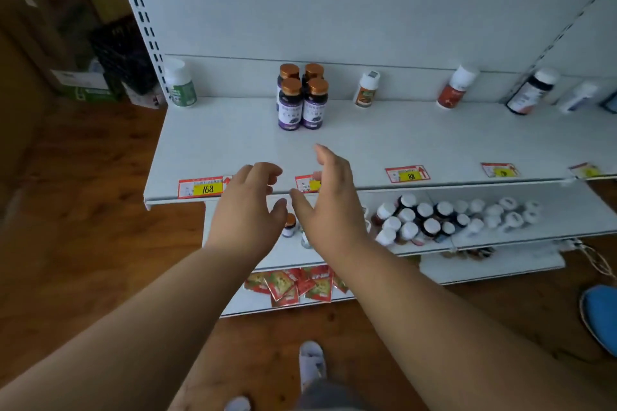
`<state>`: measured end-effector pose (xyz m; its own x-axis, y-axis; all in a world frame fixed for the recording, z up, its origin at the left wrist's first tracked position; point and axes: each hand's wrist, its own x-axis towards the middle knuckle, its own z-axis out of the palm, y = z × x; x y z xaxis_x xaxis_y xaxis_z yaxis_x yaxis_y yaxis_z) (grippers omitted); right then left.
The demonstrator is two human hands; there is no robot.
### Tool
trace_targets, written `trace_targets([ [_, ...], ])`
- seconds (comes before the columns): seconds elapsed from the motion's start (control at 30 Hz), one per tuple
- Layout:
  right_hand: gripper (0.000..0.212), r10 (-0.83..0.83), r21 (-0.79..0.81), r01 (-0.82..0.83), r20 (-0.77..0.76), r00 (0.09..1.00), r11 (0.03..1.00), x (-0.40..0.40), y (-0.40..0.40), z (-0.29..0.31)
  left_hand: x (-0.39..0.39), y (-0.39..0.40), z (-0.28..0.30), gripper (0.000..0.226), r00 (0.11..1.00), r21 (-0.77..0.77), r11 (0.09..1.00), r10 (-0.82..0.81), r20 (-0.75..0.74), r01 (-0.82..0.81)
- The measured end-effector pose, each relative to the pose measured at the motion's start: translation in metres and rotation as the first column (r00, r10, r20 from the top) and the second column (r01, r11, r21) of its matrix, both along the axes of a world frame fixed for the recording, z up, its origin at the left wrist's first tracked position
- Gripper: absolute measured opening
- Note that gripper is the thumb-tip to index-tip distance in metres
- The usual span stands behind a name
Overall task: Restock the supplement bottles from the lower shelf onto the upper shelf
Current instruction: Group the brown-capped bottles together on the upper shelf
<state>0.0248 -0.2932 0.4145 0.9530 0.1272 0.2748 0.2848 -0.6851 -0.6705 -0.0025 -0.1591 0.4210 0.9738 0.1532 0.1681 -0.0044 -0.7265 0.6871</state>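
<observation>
Several purple-labelled supplement bottles with copper caps stand grouped at the middle of the white upper shelf. On the lower shelf, a copper-capped bottle shows between my hands, partly hidden. My left hand and my right hand hover side by side over the upper shelf's front edge, fingers loosely spread, holding nothing.
Single white-capped bottles stand along the upper shelf's back: green, orange, red, dark. A cluster of white-capped bottles fills the lower shelf's right. Red packets lie on the bottom shelf. Price tags line the edge.
</observation>
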Motion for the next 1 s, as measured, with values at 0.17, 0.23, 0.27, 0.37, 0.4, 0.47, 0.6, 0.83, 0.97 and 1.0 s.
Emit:
trace_targets([
  [0.17, 0.067, 0.076, 0.009, -0.076, -0.026, 0.997, 0.997, -0.036, -0.001, -0.019, -0.043, 0.005, -0.028, 0.045, 0.998, 0.051, 0.997, 0.062, -0.032, -0.060],
  [0.23, 0.064, 0.087, 0.010, -0.086, -0.084, 0.993, 0.996, -0.046, -0.009, -0.037, -0.055, 0.000, -0.048, 0.044, 0.994, 0.059, 0.995, 0.088, -0.068, -0.084],
  [0.27, 0.063, 0.092, 0.007, -0.092, -0.127, 0.988, 0.996, -0.051, -0.014, -0.049, -0.060, -0.004, -0.061, 0.043, 0.990, 0.054, 0.994, 0.104, -0.093, -0.100],
  [0.37, 0.058, 0.098, 0.006, -0.099, -0.245, 0.965, 0.995, -0.064, -0.030, -0.096, -0.072, -0.019, -0.109, 0.038, 0.979, 0.038, 0.992, 0.126, -0.160, -0.122],
  [0.4, 0.057, 0.089, -0.004, -0.094, -0.272, 0.958, 0.996, -0.066, -0.035, -0.116, -0.073, -0.025, -0.127, 0.037, 0.975, 0.026, 0.993, 0.120, -0.187, -0.117],
  [0.47, 0.055, 0.069, -0.028, -0.082, -0.321, 0.945, 0.996, -0.067, -0.041, -0.156, -0.066, -0.032, -0.165, 0.037, 0.966, 0.008, 0.994, 0.108, -0.237, -0.109],
  [0.6, 0.048, 0.011, -0.056, -0.039, -0.438, 0.899, 0.998, -0.062, -0.043, -0.238, -0.039, -0.029, -0.245, 0.038, 0.933, -0.024, 0.990, 0.124, -0.338, -0.140],
  [0.83, 0.048, -0.081, -0.053, 0.061, -0.575, 0.815, 0.997, 0.002, -0.021, -0.357, 0.040, -0.017, -0.363, 0.039, 0.896, -0.144, 0.970, 0.119, -0.429, -0.198],
  [0.97, 0.051, -0.034, -0.004, 0.040, -0.639, 0.769, 0.999, 0.045, -0.016, -0.396, 0.094, -0.018, -0.397, 0.046, 0.912, -0.199, 0.957, 0.122, -0.392, -0.213],
  [1.0, 0.052, -0.031, -0.006, 0.035, -0.645, 0.764, 0.999, 0.053, -0.017, -0.402, 0.108, -0.019, -0.401, 0.050, 0.918, -0.213, 0.952, 0.127, -0.376, -0.219],
])
